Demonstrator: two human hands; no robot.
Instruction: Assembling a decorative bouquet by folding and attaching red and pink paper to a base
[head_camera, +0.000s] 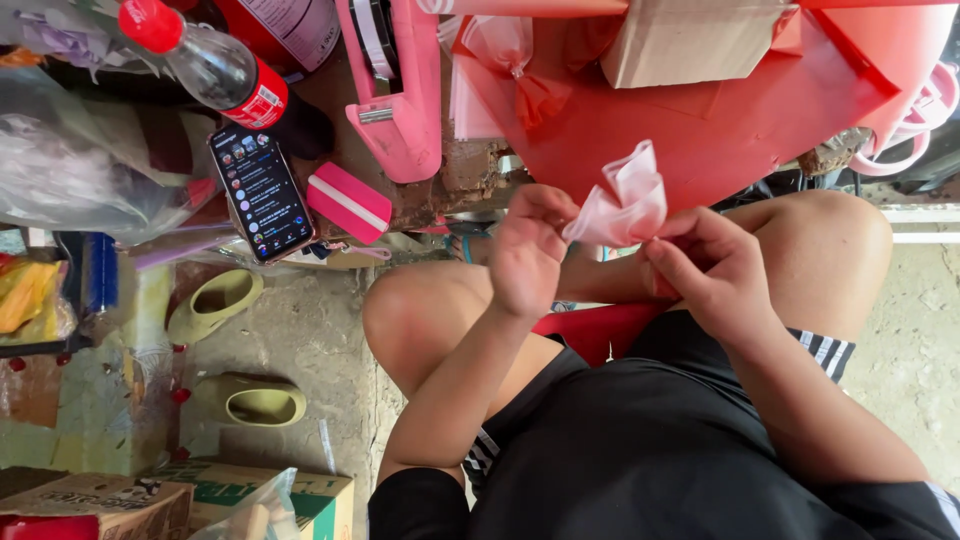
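Both hands pinch pink ribbon between their grips.

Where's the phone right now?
In the head view the phone lies upper left on the cluttered table edge, screen lit, between the soda bottle and a small pink block, left of both hands.
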